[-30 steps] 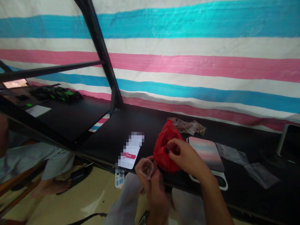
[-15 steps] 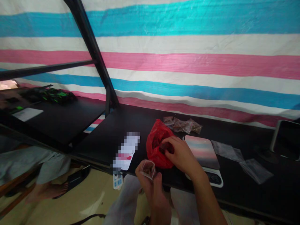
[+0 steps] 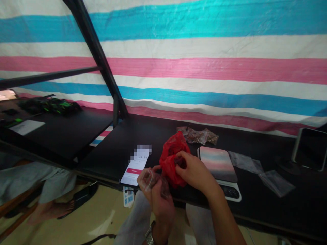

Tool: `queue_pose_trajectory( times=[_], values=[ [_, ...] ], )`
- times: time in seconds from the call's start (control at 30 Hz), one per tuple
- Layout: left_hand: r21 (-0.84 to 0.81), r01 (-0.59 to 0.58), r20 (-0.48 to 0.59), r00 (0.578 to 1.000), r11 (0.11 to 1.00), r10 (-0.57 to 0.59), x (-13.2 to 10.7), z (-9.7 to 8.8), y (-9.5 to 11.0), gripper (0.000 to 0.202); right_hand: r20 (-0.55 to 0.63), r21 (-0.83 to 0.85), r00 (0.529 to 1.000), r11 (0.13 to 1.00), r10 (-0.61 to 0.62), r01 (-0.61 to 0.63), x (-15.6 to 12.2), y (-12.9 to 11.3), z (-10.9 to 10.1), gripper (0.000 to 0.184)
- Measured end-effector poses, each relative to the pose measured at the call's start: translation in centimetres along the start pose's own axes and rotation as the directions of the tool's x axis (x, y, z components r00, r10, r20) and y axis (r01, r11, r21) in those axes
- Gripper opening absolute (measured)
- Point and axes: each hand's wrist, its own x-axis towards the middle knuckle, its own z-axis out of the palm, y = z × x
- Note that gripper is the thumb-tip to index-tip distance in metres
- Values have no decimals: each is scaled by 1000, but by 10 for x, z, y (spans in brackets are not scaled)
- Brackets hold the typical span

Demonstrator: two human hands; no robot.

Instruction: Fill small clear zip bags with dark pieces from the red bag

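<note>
My left hand holds a small clear plastic pouch open-mouthed in front of the black table's near edge. Dark brownish bits show inside the pouch. My right hand pinches a few dark pieces at the mouth of a crumpled red plastic bag that sits on the table. A kitchen scale with a pastel-striped top lies just right of the red bag.
Small filled clear pouches lie behind the red bag. Empty clear pouches lie right of the scale. A phone rests at the table's edge, another device stands far right. A second person's legs show at the left.
My left hand with the clear pouch has shifted a little left and tilted the pouch. My right hand stays at the red bag's mouth. The view has moved slightly.
</note>
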Motion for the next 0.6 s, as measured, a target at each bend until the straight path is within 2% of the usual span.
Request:
queue_pose_trajectory(
  times=[0.13, 0.23, 0.37, 0.5, 0.6],
  values=[
    [-42, 22, 6, 1000, 999, -22, 7, 2, -2, 35, 4, -27, 1000, 1000, -13, 13, -1, -13, 6, 16],
    [-68, 25, 13, 1000, 997, -24, 13, 1, -5, 30, 8, 82, 1000, 996, 19, -20, -2, -14, 8, 15],
    [-88, 55, 38, 998, 995, -52, 16, 1, -9, 36, 4, 238, 999, 970, 42, -42, -2, -4, 6, 19],
    [-91, 64, 36, 998, 994, -61, 13, 8, -12, 36, -10, 387, 997, 919, 82, -71, 1, 6, 1, 22],
    [-34, 68, 99, 993, 997, -65, 12, 11, -11, 36, -38, 495, 994, 866, 103, -70, 2, 11, -5, 22]
  ],
)
